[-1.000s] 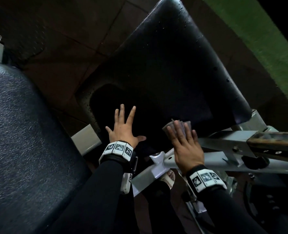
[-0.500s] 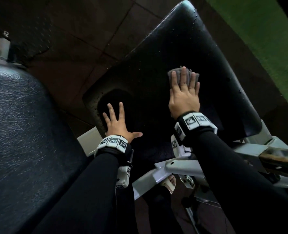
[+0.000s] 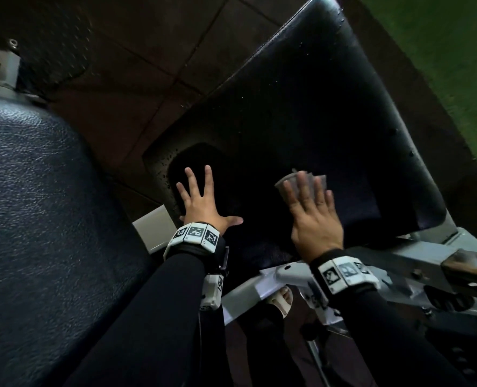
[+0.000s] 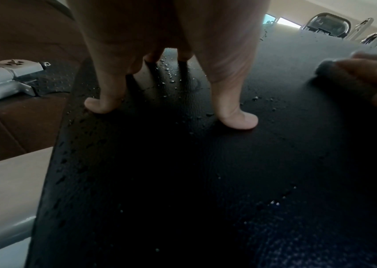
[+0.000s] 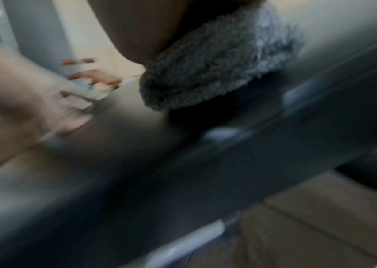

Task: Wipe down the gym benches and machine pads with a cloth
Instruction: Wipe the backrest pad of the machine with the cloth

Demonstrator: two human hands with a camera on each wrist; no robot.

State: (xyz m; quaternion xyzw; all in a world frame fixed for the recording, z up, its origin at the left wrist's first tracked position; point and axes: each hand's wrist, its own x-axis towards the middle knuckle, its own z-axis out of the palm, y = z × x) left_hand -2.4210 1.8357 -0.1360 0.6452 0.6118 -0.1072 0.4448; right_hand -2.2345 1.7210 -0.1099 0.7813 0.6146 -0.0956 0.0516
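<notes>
A black padded bench (image 3: 301, 115) slopes away from me, wet with droplets (image 4: 169, 76) near its left edge. My left hand (image 3: 201, 202) rests flat on the pad's near left part, fingers spread. My right hand (image 3: 312, 213) presses a grey fluffy cloth (image 3: 293, 182) flat against the pad's near middle with straight fingers. The cloth (image 5: 210, 72) shows under the palm in the blurred right wrist view. In the left wrist view the fingertips (image 4: 240, 121) touch the pad (image 4: 182, 181), and the cloth (image 4: 334, 72) shows at the right.
A second dark textured pad (image 3: 36, 219) fills the left side. The grey metal frame (image 3: 416, 263) runs under the bench at the right. Brown floor tiles (image 3: 153, 51) lie behind, green turf (image 3: 449, 51) at the far right. My sandalled foot (image 3: 280, 298) is below.
My right hand first slid the cloth up the pad, then back down toward the near end. The left hand has stayed planted on the pad.
</notes>
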